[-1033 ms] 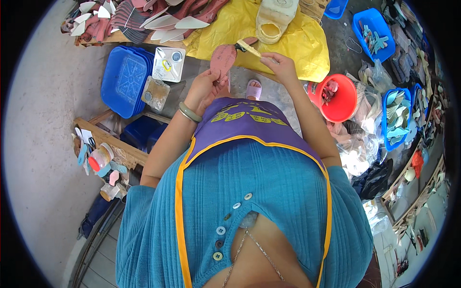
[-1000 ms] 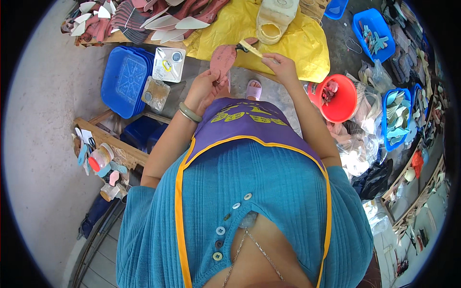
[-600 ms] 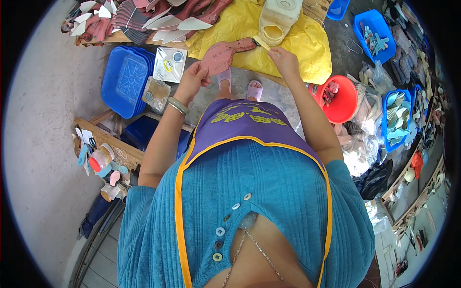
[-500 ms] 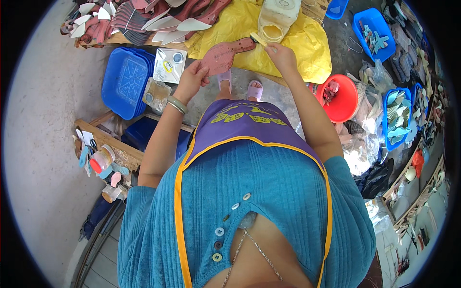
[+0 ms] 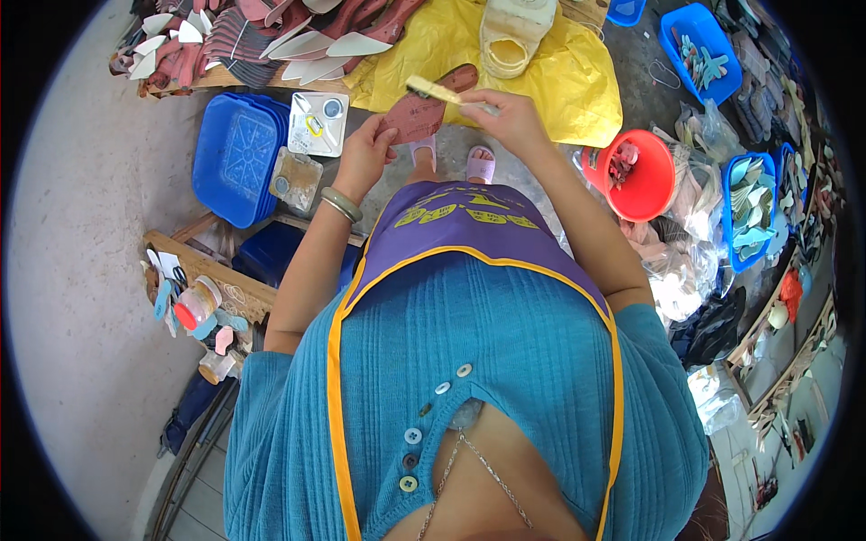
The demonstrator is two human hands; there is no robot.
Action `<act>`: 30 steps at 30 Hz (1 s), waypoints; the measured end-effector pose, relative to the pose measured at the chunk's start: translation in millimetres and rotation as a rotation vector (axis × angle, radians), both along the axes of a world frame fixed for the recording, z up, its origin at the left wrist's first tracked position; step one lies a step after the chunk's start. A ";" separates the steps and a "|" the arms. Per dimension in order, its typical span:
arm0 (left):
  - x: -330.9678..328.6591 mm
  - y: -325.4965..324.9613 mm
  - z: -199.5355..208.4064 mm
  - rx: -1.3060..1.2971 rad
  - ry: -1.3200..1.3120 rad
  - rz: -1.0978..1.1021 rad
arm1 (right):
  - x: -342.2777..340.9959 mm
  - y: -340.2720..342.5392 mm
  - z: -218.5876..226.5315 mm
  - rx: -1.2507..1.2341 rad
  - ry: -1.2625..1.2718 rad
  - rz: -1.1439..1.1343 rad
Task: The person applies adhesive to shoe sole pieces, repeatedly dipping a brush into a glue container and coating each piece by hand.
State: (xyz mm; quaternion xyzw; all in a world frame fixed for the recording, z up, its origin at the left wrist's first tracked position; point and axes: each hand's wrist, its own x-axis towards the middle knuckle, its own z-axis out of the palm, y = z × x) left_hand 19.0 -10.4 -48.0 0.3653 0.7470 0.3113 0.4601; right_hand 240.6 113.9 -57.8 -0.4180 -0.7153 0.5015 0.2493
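Though flat, curvy pink pc (image 5: 415, 119)

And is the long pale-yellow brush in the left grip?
No, the right grip holds the brush, while the left grip holds a flat reddish piece.

Blue basins (image 5: 233, 160) are stacked beside a white can (image 5: 327, 131), while a red bucket (image 5: 648, 191) stands near clear plastic bags (image 5: 675, 281).

Bright light, fisheye-bent edges
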 end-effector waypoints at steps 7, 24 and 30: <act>3.1 -4.8 -1.6 0.016 -0.010 0.050 | 7.6 26.0 -11.1 -0.006 -0.240 0.031; 12.5 4.9 -0.7 0.110 0.723 -0.244 | 65.2 41.7 -18.4 0.199 -0.444 -0.284; -10.1 16.0 -9.4 -0.155 0.674 -0.292 | 52.1 76.5 -28.9 0.424 -0.663 -0.108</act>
